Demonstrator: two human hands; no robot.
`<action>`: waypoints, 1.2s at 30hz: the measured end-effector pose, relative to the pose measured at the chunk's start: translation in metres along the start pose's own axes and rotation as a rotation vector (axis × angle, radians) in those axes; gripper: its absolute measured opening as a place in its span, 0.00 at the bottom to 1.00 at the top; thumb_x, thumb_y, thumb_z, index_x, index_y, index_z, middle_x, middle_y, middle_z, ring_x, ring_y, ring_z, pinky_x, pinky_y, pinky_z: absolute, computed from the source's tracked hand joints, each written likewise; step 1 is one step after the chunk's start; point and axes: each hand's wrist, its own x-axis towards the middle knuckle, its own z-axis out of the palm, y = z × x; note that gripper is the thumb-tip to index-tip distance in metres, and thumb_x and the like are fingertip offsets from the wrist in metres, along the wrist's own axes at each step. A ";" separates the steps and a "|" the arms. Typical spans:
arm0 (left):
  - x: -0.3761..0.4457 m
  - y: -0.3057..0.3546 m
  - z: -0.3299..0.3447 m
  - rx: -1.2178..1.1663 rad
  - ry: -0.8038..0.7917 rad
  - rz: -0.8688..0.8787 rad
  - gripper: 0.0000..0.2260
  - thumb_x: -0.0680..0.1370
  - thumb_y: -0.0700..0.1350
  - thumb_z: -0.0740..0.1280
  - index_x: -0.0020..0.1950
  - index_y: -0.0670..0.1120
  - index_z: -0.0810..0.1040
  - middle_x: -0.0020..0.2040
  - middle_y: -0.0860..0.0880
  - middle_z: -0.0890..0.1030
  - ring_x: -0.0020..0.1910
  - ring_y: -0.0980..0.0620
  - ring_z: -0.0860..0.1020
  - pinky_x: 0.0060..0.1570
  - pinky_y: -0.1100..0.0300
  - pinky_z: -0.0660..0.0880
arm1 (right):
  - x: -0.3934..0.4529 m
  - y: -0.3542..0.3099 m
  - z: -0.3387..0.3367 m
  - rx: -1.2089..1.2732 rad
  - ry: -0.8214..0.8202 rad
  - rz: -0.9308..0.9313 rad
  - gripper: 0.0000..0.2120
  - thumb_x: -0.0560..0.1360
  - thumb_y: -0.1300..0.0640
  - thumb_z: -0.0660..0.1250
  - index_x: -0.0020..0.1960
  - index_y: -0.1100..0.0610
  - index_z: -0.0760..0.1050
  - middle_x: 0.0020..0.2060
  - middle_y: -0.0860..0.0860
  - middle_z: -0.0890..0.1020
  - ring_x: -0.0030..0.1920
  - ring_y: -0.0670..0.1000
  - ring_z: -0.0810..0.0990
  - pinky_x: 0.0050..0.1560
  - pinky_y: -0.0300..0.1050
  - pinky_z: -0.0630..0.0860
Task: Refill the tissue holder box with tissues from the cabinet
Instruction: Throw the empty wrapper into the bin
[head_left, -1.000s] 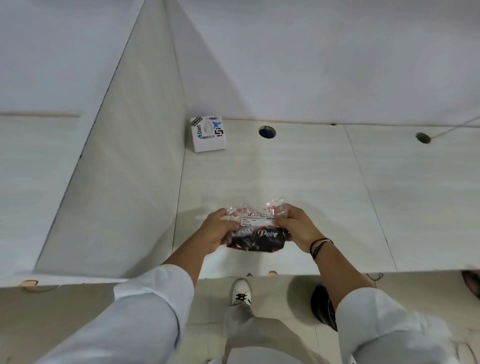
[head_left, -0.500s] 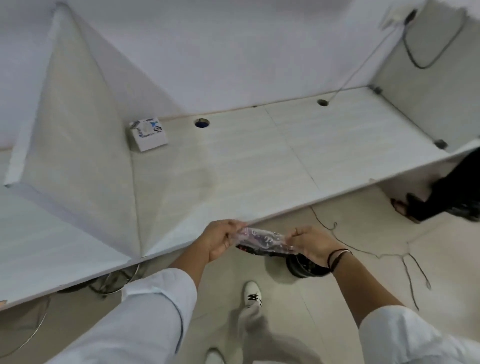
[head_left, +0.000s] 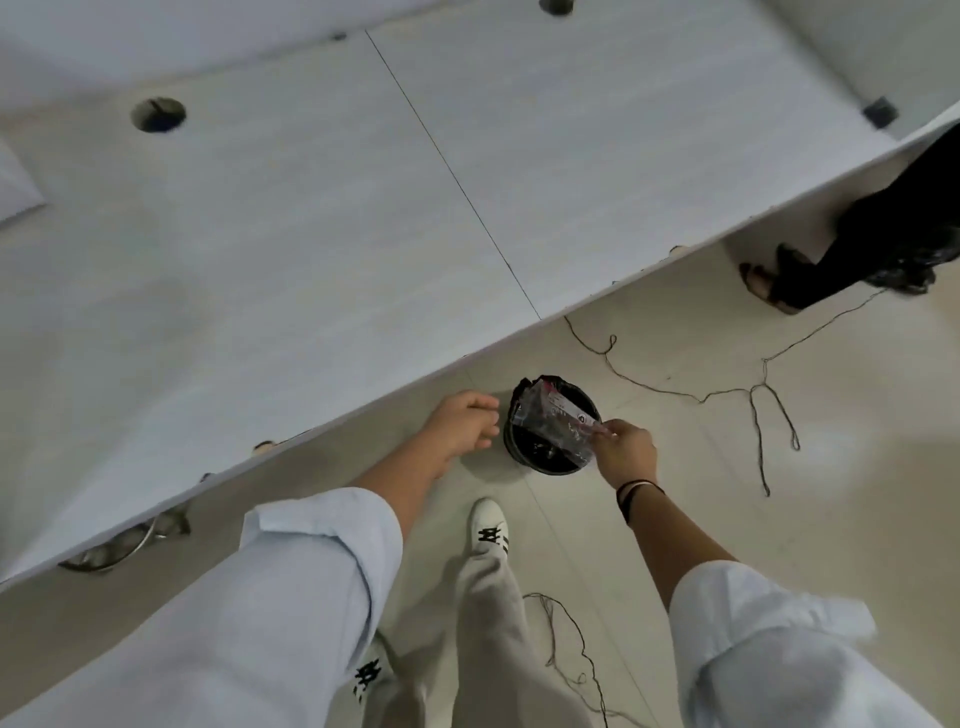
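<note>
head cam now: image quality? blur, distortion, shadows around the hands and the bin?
Head view: soft motion blur overall, print on the clear wrapper unreadable; wide-angle bend shows along the desk edge; light flat and diffuse, no glare; faint shadow beside the black bin under the left hand; right hand pinches the wrapper over the bin; bin interior too dark to read.

Wrapper (head_left: 553, 423) print blurred, bin (head_left: 545, 457) contents dark, box (head_left: 15, 182) cut by left edge

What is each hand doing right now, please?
Left hand: open, holding nothing.
Right hand: closed on the empty plastic wrapper, over the black bin.
</note>
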 end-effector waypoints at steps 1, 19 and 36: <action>0.017 0.003 0.013 -0.007 -0.005 -0.011 0.06 0.82 0.38 0.68 0.55 0.48 0.81 0.56 0.44 0.84 0.53 0.48 0.84 0.56 0.52 0.83 | 0.022 0.009 0.010 -0.049 -0.014 0.003 0.08 0.76 0.57 0.68 0.49 0.56 0.85 0.47 0.62 0.84 0.49 0.64 0.82 0.46 0.46 0.75; 0.206 -0.096 0.071 -0.142 0.040 -0.188 0.08 0.85 0.41 0.63 0.57 0.48 0.82 0.57 0.45 0.85 0.49 0.49 0.83 0.46 0.58 0.81 | 0.233 0.118 0.190 -0.761 -0.517 -0.065 0.26 0.78 0.62 0.65 0.74 0.68 0.69 0.68 0.67 0.78 0.69 0.66 0.77 0.68 0.54 0.75; -0.145 -0.004 -0.085 -0.355 0.381 0.345 0.05 0.81 0.40 0.69 0.52 0.49 0.82 0.56 0.43 0.85 0.51 0.46 0.83 0.50 0.53 0.80 | -0.146 -0.134 0.048 0.191 -0.297 -0.598 0.06 0.77 0.59 0.68 0.53 0.54 0.82 0.48 0.49 0.85 0.47 0.47 0.82 0.49 0.39 0.76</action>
